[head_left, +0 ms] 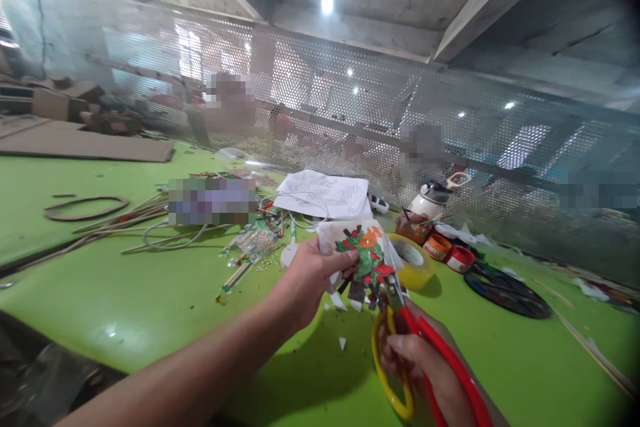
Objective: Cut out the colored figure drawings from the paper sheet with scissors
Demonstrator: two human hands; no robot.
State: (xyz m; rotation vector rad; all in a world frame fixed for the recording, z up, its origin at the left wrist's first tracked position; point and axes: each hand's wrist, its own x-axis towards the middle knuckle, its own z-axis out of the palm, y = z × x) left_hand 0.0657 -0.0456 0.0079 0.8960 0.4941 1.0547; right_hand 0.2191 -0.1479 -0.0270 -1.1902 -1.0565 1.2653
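My left hand (313, 277) pinches a piece of white paper with a painted picture (367, 257) in green, red and orange, its thumb lying across the front. In my right hand (420, 353) is a pair of scissors (453, 357) with one red and one yellow handle loop. The scissor blades meet the lower right edge of the painted paper; how far apart they stand is hard to see. Small white paper scraps (343, 343) lie on the table beneath.
On the green table (190, 307) stand a roll of yellow tape (425, 270), red and orange paint jars (459, 258), a black palette (507, 293) and a white kettle-like container (429, 201). Drawn sheets (325, 193), sticks (125, 217) and beads (260, 243) lie behind. Cardboard (85, 141) sits far left, before a perforated screen (310, 100).
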